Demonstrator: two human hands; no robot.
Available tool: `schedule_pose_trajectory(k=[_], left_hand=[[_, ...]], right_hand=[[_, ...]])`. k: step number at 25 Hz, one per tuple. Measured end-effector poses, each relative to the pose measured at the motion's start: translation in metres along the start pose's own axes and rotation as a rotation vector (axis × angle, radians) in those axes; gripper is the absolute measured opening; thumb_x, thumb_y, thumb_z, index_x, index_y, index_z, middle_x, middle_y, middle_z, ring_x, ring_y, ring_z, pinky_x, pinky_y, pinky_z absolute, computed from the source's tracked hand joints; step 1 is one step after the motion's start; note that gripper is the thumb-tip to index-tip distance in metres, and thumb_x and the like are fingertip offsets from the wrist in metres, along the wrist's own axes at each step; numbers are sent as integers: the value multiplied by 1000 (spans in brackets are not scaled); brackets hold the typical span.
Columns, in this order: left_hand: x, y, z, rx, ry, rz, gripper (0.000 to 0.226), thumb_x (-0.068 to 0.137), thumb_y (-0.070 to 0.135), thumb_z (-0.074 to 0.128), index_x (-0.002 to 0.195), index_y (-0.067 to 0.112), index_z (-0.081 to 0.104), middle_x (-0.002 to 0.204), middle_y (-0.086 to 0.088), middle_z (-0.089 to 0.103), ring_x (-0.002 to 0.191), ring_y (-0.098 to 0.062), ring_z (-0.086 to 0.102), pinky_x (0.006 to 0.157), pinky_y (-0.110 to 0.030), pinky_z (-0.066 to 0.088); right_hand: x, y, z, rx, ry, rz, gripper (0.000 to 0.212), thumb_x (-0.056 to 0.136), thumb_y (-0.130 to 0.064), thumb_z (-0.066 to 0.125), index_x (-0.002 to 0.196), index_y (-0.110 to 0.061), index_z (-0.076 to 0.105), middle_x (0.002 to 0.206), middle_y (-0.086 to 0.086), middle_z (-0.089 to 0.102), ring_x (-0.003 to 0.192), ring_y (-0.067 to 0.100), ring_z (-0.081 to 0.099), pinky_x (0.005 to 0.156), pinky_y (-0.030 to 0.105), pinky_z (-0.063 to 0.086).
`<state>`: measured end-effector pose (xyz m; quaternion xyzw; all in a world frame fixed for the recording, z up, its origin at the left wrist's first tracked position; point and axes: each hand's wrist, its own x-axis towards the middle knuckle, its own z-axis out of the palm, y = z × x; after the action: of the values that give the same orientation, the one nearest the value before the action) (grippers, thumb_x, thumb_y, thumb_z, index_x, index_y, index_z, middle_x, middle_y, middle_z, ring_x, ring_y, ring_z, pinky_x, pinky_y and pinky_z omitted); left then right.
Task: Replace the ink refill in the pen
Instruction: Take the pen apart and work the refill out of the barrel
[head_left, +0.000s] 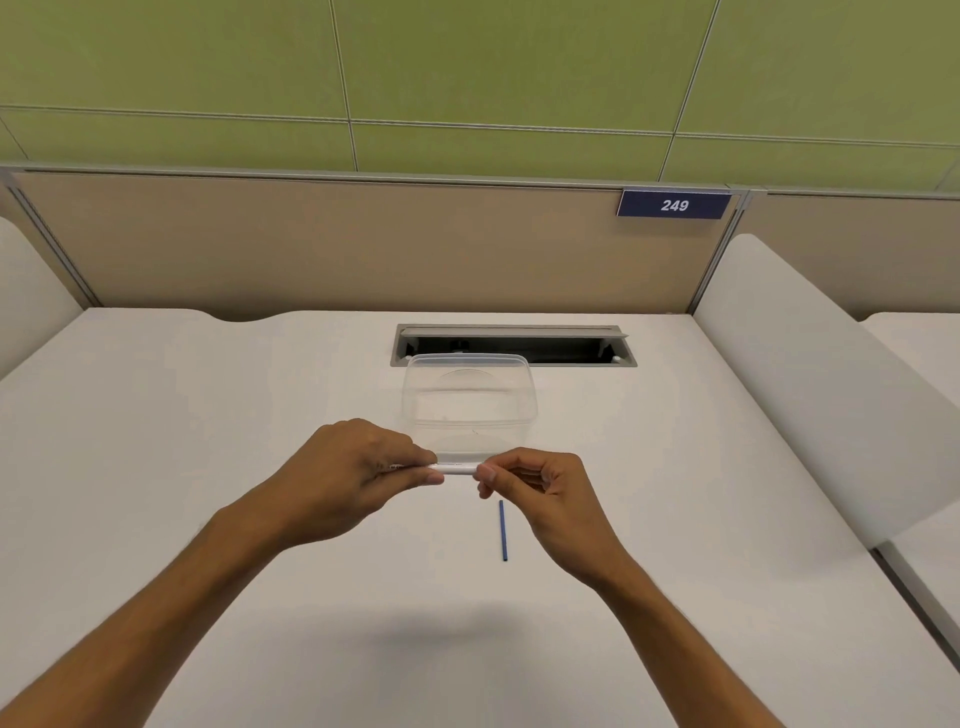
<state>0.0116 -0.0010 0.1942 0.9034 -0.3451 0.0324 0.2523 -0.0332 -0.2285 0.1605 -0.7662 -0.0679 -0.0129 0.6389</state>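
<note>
Left hand (353, 475), fingers closed around one end of a white pen (457, 469), which is held level above the white tabletop (208, 415). Behind the pen, a clear plastic container (467, 400) stands on the tabletop, just in front of a recessed cable tray (514, 345). Right hand (540, 493), thumb and fingertips pinched on the pen's other end. Below that hand, a thin blue ink refill (503, 531) lies loose on the tabletop. Upper right, a blue plate numbered 249 (674, 204) on the partition.

Single head-worn view, facing forward and down, close over white desk (208, 415), partition beyond
</note>
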Motion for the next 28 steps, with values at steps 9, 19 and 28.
schedule_pose_trajectory(k=[9, 19, 28], left_hand=[[-2, 1, -3, -25, 25, -6, 42, 87, 63, 41, 95, 36, 72, 66, 22, 56, 60, -7, 50, 52, -23, 37], [-3, 3, 2, -20, 41, -12, 37, 87, 61, 43, 93, 34, 68, 60, 21, 55, 60, -6, 52, 52, -28, 41], [-3, 4, 3, -6, 81, 6, 34, 86, 62, 45, 90, 34, 66, 59, 21, 54, 59, -6, 51, 50, -28, 40]], right_hand=[[-2, 0, -1, 21, 37, 9, 11, 83, -23, 77, 93, -20, 77, 86, -3, 78, 85, 9, 72, 79, 24, 53], [-1, -2, -4, 75, 32, -1, 11, 88, -18, 71, 79, -14, 76, 68, 0, 72, 69, 9, 66, 75, 18, 52], [-4, -5, -7, 47, 37, 1, 14, 80, -20, 80, 93, -20, 75, 80, -4, 75, 78, 7, 69, 73, 26, 51]])
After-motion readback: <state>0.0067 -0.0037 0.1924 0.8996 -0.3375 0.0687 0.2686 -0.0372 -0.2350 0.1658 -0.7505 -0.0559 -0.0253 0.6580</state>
